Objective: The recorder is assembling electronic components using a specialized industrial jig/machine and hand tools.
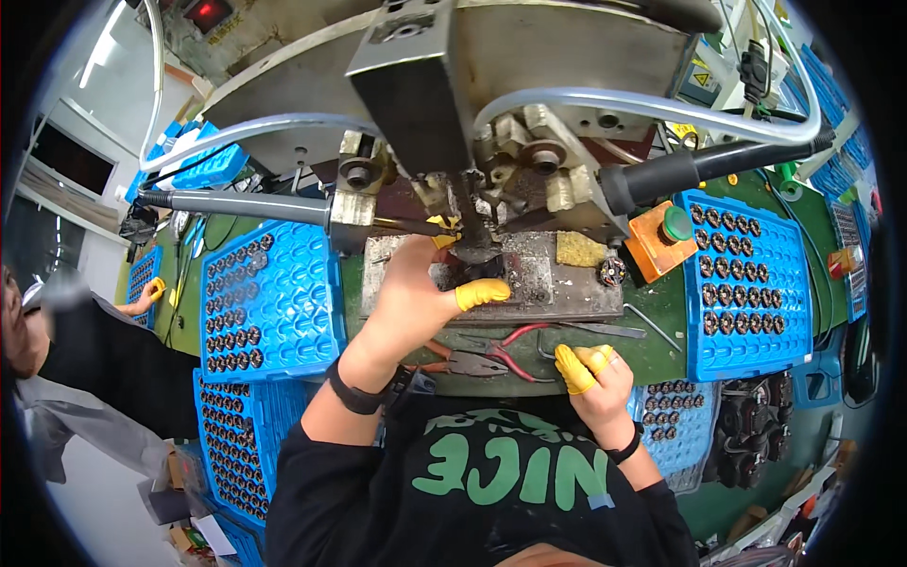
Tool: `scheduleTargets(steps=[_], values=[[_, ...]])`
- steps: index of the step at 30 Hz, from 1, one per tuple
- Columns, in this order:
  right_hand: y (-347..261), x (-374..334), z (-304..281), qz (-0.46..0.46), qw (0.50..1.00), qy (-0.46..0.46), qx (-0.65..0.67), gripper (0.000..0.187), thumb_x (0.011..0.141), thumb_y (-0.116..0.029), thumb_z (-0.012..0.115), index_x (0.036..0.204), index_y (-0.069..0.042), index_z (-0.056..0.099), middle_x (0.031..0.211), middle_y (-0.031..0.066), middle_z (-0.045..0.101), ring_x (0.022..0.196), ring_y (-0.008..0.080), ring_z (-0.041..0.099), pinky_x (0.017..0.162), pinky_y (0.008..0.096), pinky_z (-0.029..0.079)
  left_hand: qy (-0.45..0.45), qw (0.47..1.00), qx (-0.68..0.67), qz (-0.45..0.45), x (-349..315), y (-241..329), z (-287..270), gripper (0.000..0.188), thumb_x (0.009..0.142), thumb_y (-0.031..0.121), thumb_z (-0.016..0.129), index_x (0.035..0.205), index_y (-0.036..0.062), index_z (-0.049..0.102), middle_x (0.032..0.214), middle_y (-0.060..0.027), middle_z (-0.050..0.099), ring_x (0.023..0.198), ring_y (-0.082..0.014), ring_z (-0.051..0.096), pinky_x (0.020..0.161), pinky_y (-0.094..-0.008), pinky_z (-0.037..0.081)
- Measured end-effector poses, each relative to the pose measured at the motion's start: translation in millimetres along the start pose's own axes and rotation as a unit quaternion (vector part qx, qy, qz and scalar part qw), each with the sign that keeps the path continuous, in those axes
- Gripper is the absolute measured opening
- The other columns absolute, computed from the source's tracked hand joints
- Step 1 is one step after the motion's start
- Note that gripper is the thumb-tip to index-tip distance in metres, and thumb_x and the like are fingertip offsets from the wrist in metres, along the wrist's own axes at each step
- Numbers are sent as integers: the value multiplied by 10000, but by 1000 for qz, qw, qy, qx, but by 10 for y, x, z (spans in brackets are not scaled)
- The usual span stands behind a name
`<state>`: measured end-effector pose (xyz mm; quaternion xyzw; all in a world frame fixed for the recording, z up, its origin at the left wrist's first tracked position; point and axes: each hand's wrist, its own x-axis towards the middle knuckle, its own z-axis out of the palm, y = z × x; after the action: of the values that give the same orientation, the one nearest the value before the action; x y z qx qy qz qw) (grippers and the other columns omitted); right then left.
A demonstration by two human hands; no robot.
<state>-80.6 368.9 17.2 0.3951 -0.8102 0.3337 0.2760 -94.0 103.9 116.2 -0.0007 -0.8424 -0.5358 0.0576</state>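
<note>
My left hand (416,300), with yellow finger cots on thumb and index finger, reaches under the machine head (416,85). Its thumb and index finger curl round a dark part (484,268) at the metal fixture; the shape of this part is hard to make out in shadow. Close to the bench's near edge, my right hand (602,386) is closed, yellow cots on its fingertips, and what it holds, if anything, is hidden. Red-handled pliers (505,354) and another pair of pliers (472,365) lie between the hands. One small round wound motor core (611,272) sits at the fixture's right end.
Blue trays with rows of motor cores stand left (274,312) and right (746,326). An orange box with a green button (661,241) is beside the right tray. Tweezers (605,329), a hex key (654,327) and a yellow sponge (581,249) lie nearby. Another person's hand (146,296) shows far left.
</note>
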Motion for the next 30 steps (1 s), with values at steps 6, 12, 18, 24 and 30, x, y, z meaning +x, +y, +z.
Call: scheduleTargets(steps=[6,12,18,24,30], values=[[-6,10,27,-4,1000,3,-4,339,652,-42,730,990,-59,727,868,57,647,669,215,589,580,310,473,96,992,1,80,-47,-40,133,588,682,274,908,1109,-15,624,1021,-100,677,913,-185,637,814,-319,499],[-8,7,8,-1,1000,0,-5,331,662,-42,718,991,-63,722,874,58,648,678,219,590,590,317,475,140,974,-166,68,-85,1,11,526,742,95,861,1176,-19,588,1091,-79,660,975,-156,625,859,-299,499],[-12,-5,-11,0,1000,-8,-2,337,661,-45,713,998,-65,722,880,59,650,689,221,592,599,320,479,107,960,-259,26,-189,-23,-75,647,758,-14,810,1314,-14,478,1251,-86,585,1159,-166,572,934,-297,488],[2,2,4,-1,1000,-11,5,355,651,-37,710,1005,-63,721,880,59,649,688,224,591,597,324,480,112,981,-144,58,-150,-24,0,457,767,-13,785,1185,-3,602,1078,-60,622,975,-150,597,835,-302,508],[-6,4,-22,-4,1000,-9,2,348,646,-41,716,993,-64,721,878,58,650,684,222,591,591,322,478,187,885,272,329,-206,56,133,335,727,-56,716,1046,32,667,988,-132,612,951,-372,591,820,-446,495]])
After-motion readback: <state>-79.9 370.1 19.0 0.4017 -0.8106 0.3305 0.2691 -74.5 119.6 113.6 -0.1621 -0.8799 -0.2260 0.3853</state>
